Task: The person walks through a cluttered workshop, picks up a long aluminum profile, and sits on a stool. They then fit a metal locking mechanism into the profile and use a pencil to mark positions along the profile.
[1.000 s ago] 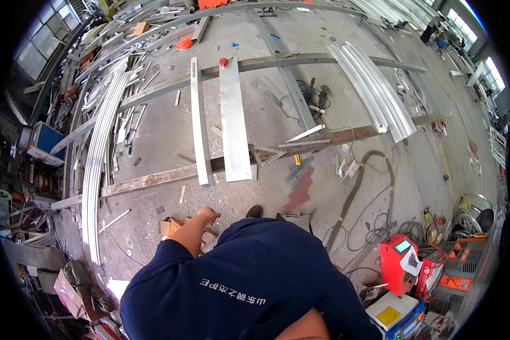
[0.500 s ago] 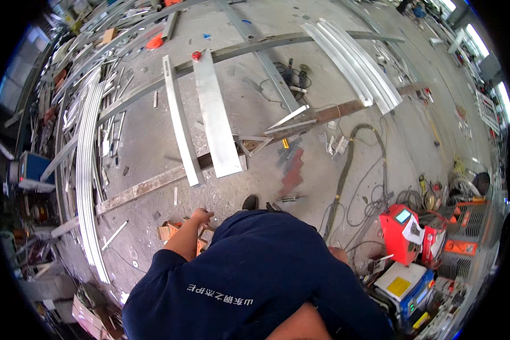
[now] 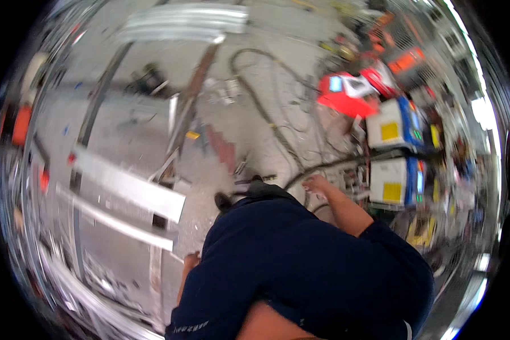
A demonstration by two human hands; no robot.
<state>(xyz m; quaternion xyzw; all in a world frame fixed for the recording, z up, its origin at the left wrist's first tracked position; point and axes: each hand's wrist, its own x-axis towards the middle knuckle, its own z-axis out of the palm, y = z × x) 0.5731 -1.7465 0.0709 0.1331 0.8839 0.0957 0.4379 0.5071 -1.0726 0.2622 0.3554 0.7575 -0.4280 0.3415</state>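
Note:
My right hand (image 3: 317, 186) hangs in front of my body on the right. Its fingers look loosely apart, with nothing visible in them, and a dark thick hose (image 3: 345, 164) runs on the floor just beyond it. On the left, my left hand (image 3: 191, 260) is low beside my torso, small and smeared, so its fingers cannot be read. Closest to it is the end of a narrow pale metal bar (image 3: 116, 220). Beside that bar lies a wider flat metal panel (image 3: 131, 186), both resting across long beams.
A red machine with a small screen (image 3: 348, 96) stands at the right, near two white-and-blue boxes (image 3: 385, 131) with yellow labels. A looped hose (image 3: 255, 90) and cables cover the floor. Ribbed metal sheets (image 3: 181, 22) lie across a brown beam (image 3: 198, 85) farther off.
My view and body have turned to the right; the bars have swung left and the machines are nearer the middle. My right forearm and hand have come into full view.

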